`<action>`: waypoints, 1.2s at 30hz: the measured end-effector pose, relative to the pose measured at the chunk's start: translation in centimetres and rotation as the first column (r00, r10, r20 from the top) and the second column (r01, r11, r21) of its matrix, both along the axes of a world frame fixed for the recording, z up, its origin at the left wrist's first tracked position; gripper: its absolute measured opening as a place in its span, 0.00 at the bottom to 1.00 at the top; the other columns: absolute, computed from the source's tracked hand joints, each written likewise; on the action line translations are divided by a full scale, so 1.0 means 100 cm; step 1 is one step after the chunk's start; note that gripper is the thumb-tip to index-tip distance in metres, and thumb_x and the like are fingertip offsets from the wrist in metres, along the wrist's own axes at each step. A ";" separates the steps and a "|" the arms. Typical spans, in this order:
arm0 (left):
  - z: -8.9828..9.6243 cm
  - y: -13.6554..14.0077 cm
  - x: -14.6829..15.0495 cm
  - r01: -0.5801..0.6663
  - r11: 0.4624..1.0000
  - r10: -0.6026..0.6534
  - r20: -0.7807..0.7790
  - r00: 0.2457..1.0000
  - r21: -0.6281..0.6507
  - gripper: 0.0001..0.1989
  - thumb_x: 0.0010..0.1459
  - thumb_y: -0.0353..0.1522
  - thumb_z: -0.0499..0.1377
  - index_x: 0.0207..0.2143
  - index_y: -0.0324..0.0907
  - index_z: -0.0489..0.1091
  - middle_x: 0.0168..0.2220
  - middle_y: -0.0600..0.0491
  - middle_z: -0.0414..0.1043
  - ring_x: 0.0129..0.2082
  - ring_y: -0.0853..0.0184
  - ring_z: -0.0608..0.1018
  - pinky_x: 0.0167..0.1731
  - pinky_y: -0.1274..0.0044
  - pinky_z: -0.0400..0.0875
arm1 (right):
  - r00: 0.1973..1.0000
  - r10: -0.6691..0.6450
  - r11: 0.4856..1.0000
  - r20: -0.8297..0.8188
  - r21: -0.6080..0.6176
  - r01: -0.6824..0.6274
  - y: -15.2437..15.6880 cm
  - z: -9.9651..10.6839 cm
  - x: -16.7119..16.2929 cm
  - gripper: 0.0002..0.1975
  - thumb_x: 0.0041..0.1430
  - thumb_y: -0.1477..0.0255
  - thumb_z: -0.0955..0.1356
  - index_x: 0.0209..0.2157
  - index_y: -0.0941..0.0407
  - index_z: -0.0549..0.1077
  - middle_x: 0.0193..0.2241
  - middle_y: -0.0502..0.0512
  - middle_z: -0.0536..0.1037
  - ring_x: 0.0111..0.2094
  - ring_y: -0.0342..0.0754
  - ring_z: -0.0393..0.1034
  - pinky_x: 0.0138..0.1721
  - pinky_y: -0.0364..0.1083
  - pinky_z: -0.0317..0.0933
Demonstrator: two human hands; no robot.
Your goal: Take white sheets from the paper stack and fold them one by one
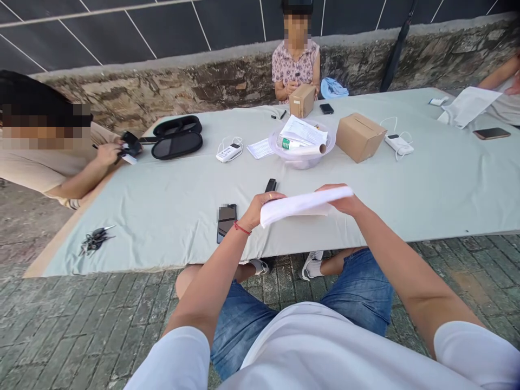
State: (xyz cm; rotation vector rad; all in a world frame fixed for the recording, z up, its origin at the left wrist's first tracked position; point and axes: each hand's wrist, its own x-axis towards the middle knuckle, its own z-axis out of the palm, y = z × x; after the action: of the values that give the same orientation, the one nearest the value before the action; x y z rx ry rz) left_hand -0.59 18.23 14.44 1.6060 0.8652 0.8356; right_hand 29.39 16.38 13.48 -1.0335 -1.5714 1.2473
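Both my hands hold a stack of white paper sheets just above the near edge of the table. My left hand grips the left end, its thumb side toward the paper, with a red cord at the wrist. At the right end, my right hand has its fingers partly hidden behind the sheets. A black stapler-like object lies just beyond my left hand. Beside my left wrist a smartphone rests on the cloth.
A clear plastic bowl with papers and a roll stands mid-table, near a cardboard box. An open black case and keys lie to the left. People sit at the left, far side and right; one holds a smaller box.
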 end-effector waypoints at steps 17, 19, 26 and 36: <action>-0.027 -0.011 0.001 -0.070 0.995 0.081 0.143 0.986 -0.077 0.34 0.42 0.39 0.73 0.52 0.38 0.71 0.53 0.42 0.73 0.55 0.51 0.73 0.56 0.61 0.67 | 0.990 -0.065 0.995 -0.124 -0.082 0.055 -0.006 -0.015 0.001 0.30 0.44 0.62 0.78 0.51 0.52 0.76 0.47 0.55 0.80 0.53 0.58 0.71 0.57 0.59 0.63; -0.026 -0.006 -0.004 -0.027 0.996 0.039 0.141 0.989 -0.089 0.32 0.42 0.39 0.73 0.49 0.37 0.73 0.51 0.42 0.75 0.53 0.51 0.74 0.56 0.61 0.67 | 0.994 -0.052 0.995 -0.095 -0.095 0.043 -0.007 -0.017 0.004 0.32 0.42 0.62 0.79 0.51 0.53 0.76 0.47 0.56 0.80 0.52 0.59 0.71 0.56 0.60 0.64; -0.052 -0.007 -0.001 0.001 0.977 0.005 0.029 1.000 -0.214 0.29 0.42 0.42 0.72 0.46 0.39 0.76 0.45 0.43 0.78 0.47 0.53 0.77 0.52 0.61 0.69 | 0.998 0.055 0.981 0.031 -0.186 -0.048 -0.008 -0.043 -0.002 0.21 0.45 0.60 0.77 0.40 0.56 0.80 0.42 0.59 0.81 0.46 0.57 0.74 0.51 0.57 0.67; -0.041 0.001 0.003 -0.028 0.985 0.023 -0.028 0.999 -0.173 0.36 0.40 0.38 0.73 0.53 0.39 0.71 0.53 0.42 0.73 0.56 0.52 0.72 0.58 0.61 0.63 | 0.996 0.071 0.989 0.053 -0.133 -0.063 0.010 -0.038 -0.003 0.33 0.42 0.62 0.78 0.52 0.52 0.75 0.49 0.58 0.78 0.53 0.60 0.70 0.57 0.61 0.63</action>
State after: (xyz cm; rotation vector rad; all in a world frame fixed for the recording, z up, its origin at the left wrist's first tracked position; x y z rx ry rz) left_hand -0.32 18.37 10.30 1.4586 0.9526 0.7379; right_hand 29.12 17.42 9.67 -1.1157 -1.5966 1.3933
